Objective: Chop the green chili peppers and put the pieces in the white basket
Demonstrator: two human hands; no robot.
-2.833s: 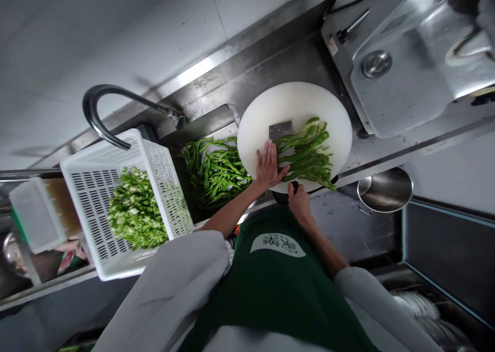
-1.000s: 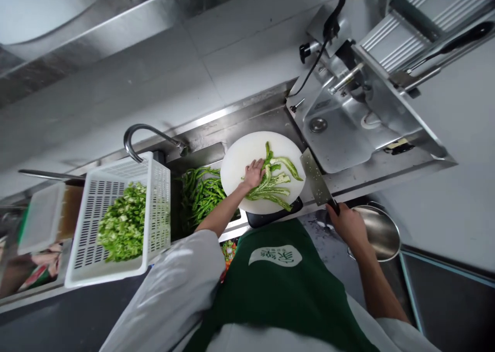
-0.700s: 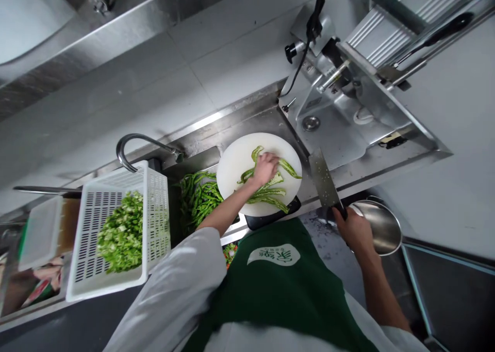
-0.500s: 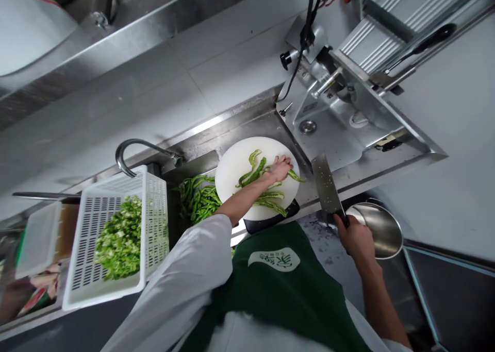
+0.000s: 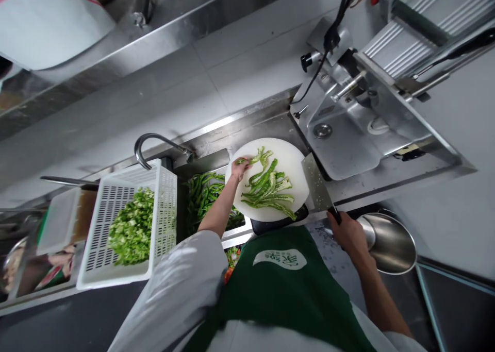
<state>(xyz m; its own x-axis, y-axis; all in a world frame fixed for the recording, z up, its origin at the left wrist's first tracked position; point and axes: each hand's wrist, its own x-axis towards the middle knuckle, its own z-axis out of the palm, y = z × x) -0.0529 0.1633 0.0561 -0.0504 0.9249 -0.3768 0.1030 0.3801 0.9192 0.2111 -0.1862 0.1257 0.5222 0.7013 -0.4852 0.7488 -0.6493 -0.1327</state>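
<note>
A round white cutting board point(image 5: 292, 158) carries a pile of split green peppers point(image 5: 267, 187). My left hand point(image 5: 239, 168) is at the board's left edge, its fingers closed on a green pepper piece. My right hand point(image 5: 345, 231) grips the black handle of a cleaver point(image 5: 316, 188), whose blade lies off the board's right side, over the steel counter.
Whole green peppers point(image 5: 203, 192) fill the sink under the faucet point(image 5: 157, 140). A white slotted basket point(image 5: 100, 259) of chopped green pieces sits to the left. A steel slicing machine point(image 5: 359, 115) stands at the right, with a steel bowl point(image 5: 390, 244) below the counter.
The cleaver left the board and now lies off to the right. My left hand swept across the peppers to the right, then back to the board's left edge.
</note>
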